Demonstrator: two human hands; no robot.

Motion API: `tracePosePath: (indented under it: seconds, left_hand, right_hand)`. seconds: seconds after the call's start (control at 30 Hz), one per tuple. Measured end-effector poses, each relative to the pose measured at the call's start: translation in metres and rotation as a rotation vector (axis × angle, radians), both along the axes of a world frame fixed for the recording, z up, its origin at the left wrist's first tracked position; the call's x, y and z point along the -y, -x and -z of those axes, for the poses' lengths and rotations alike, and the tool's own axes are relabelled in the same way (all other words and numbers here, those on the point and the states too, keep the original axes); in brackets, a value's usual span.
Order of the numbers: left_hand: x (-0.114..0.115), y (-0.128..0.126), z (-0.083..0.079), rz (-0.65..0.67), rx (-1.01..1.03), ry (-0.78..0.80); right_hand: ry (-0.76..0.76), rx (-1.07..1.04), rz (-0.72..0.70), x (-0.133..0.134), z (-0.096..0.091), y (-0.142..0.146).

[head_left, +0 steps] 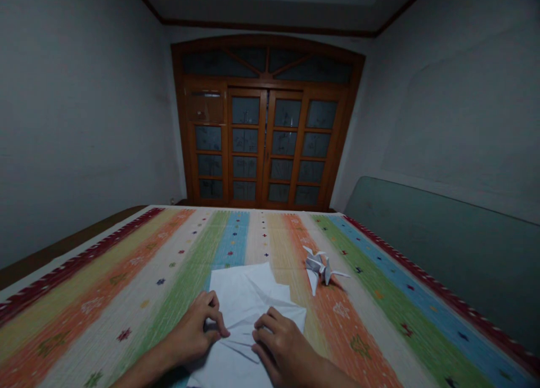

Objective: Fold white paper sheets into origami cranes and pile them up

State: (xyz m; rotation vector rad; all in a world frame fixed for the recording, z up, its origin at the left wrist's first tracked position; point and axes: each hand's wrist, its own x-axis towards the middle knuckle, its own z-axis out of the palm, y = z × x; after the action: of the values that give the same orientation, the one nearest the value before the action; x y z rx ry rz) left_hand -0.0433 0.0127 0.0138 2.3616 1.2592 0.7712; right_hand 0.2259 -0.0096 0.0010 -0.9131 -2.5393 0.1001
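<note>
A sheet of white paper (pixel 248 303), creased into several overlapping layers, lay at the near edge of a striped cover (pixel 126 298), a little left of its middle. Its long axis ran roughly away from the person, from the near edge toward the far edge, with a pointed upper corner aimed at the far edge and tilted slightly right. Its outline was irregular, with a stepped flap at the upper right, and dark crease lines crossed its lower part.

The left hand (pixel 192 334) sat on the sheet's left side, its fingers (pixel 213 315) curled and close together over the paper; whether they pinched a fold could not be told. The right hand (pixel 280 348) lay on the sheet's lower right, its fingers (pixel 265 326) together on the paper, with no clear grip showing. The two hands were just apart.

A folded paper crane (pixel 320 267) stood just beyond the sheet's upper right, on the cover's orange stripe, wings spread. A glazed wooden door (pixel 265 146) filled the far wall, and a grey-green panel (pixel 422 247) ran along the cover's right edge.
</note>
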Motion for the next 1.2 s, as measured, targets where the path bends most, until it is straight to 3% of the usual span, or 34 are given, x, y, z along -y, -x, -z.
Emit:
tracePosePath:
  seconds: [0.13, 0.27, 0.4, 0.67, 1.03, 1.2]
  left_hand:
    - [0.017, -0.008, -0.013, 0.078, -0.032, -0.276]
    - [0.033, -0.018, -0.018, 0.267, -0.168, -0.487]
    - [0.034, -0.020, -0.016, 0.397, -0.275, -0.491]
    - [0.019, -0.009, -0.014, 0.387, -0.171, -0.476]
    - [0.007, 0.002, -0.018, 0.394, -0.104, -0.540]
    - [0.008, 0.003, -0.015, 0.392, -0.100, -0.579]
  right_hand:
    - [-0.061, -0.025, -0.002, -0.001, 0.008, 0.001]
    - [-0.095, -0.065, 0.016, -0.003, 0.011, 0.003]
    - [-0.087, -0.045, 0.029, -0.002, 0.009, 0.004]
    - [-0.106, 0.055, 0.004, -0.002, 0.005, 0.001]
    - [0.031, 0.216, -0.111, 0.006, -0.043, -0.009]
    - [0.015, 0.208, -0.139, 0.005, -0.044, -0.012]
